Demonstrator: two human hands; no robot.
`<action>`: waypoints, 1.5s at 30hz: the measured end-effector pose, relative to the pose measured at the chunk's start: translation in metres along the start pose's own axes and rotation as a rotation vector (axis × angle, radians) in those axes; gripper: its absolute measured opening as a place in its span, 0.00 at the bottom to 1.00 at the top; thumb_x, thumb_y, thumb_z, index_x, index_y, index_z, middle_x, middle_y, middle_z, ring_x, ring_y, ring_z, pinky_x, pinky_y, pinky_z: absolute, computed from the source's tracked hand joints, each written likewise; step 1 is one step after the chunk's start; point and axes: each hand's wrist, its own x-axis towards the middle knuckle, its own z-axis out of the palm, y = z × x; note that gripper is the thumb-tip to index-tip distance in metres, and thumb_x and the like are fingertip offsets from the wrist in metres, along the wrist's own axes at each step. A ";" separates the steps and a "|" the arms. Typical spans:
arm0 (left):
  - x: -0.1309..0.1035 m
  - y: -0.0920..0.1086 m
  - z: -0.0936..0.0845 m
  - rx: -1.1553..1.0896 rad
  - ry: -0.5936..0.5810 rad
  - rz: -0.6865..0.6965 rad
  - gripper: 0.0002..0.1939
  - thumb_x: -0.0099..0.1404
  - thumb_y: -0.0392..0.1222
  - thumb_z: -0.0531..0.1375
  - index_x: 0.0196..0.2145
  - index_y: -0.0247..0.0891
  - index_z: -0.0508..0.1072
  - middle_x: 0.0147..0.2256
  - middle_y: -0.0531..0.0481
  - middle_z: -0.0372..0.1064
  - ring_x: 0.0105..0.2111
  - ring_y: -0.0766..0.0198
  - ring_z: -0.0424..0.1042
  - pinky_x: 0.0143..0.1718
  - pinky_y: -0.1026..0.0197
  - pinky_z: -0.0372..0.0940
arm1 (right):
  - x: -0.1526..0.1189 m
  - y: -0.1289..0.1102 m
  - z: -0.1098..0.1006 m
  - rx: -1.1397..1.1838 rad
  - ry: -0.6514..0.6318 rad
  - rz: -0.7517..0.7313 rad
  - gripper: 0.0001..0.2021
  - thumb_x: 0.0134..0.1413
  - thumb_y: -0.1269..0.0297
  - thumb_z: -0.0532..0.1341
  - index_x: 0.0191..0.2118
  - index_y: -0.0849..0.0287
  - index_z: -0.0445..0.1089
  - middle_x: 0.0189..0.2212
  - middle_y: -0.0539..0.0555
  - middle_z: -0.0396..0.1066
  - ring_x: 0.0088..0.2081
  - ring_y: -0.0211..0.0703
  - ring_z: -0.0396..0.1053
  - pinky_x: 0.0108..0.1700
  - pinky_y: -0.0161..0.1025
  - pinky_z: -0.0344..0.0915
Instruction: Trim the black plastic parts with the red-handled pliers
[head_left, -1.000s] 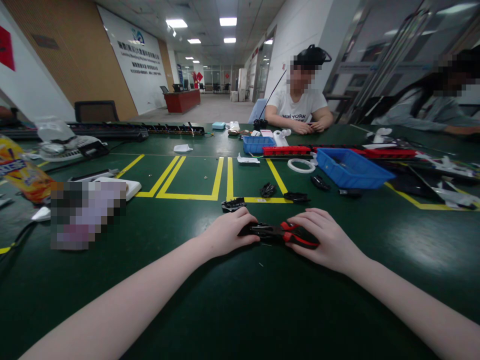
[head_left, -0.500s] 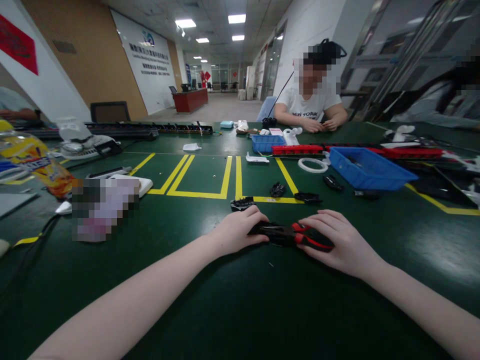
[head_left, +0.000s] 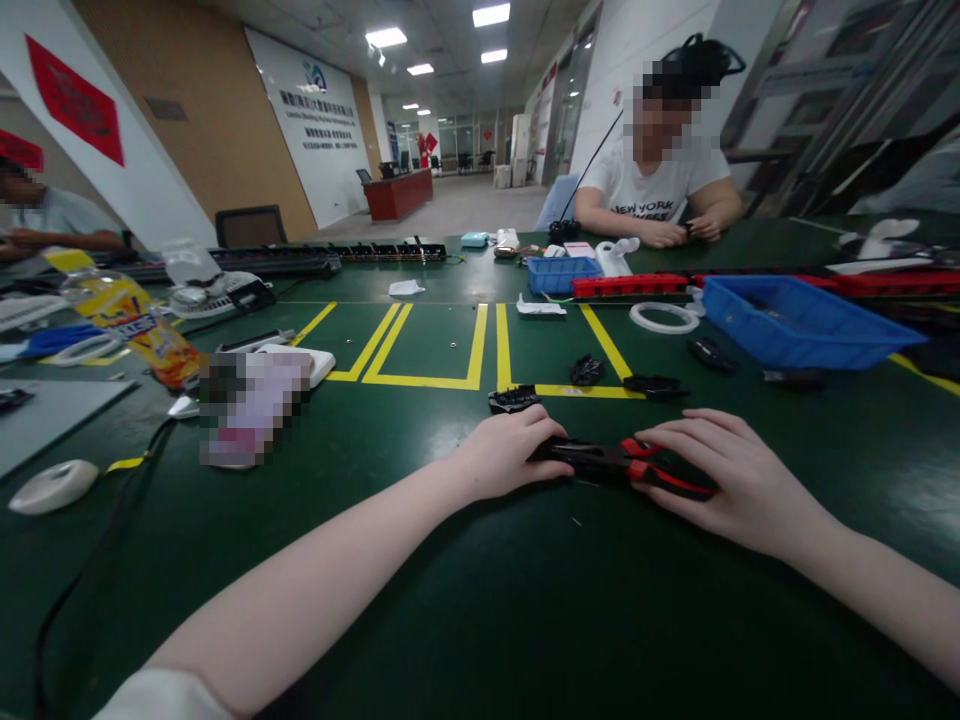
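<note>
We have our two hands set apart over the green desk [head_left: 480, 620], with red-and-black pliers [head_left: 645, 470] between them. Our right hand [head_left: 739, 485] is wrapped around the plier handles, which spread slightly toward the palm. Our left hand [head_left: 517, 452] is closed, thumb and fingers pinching a black plastic part [head_left: 553, 450] at the nose of the pliers; the fingers cover much of it, so we cannot tell whether the jaws bite on it.

Just beyond our left hand we see a ribbed black piece [head_left: 514, 398], near the yellow tape [head_left: 420, 382]. Farther right lie other black pieces [head_left: 587, 370], then a white ring [head_left: 664, 318] and a large blue bin [head_left: 806, 325]. To our left stands a yellow-capped bottle [head_left: 142, 325]. Across from us sits a person in a white T-shirt [head_left: 660, 200].
</note>
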 end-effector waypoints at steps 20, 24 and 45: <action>-0.002 0.001 -0.002 -0.017 0.027 0.009 0.18 0.68 0.49 0.62 0.51 0.38 0.66 0.49 0.48 0.67 0.39 0.60 0.73 0.38 0.58 0.69 | 0.001 -0.001 0.000 0.053 -0.016 0.062 0.17 0.55 0.55 0.64 0.50 0.51 0.69 0.41 0.56 0.77 0.41 0.56 0.74 0.48 0.59 0.69; -0.002 0.002 -0.004 -0.018 0.013 0.013 0.18 0.69 0.48 0.62 0.52 0.38 0.66 0.49 0.48 0.67 0.40 0.61 0.73 0.39 0.59 0.70 | 0.000 0.000 0.001 0.073 -0.016 0.086 0.18 0.54 0.56 0.64 0.51 0.48 0.69 0.42 0.54 0.77 0.41 0.55 0.75 0.50 0.60 0.68; -0.001 0.003 -0.002 0.038 0.023 -0.019 0.18 0.68 0.52 0.61 0.49 0.38 0.69 0.47 0.48 0.68 0.40 0.60 0.73 0.39 0.59 0.70 | 0.004 -0.004 -0.003 0.007 0.034 0.026 0.18 0.55 0.57 0.63 0.51 0.50 0.68 0.40 0.57 0.76 0.39 0.55 0.75 0.47 0.61 0.70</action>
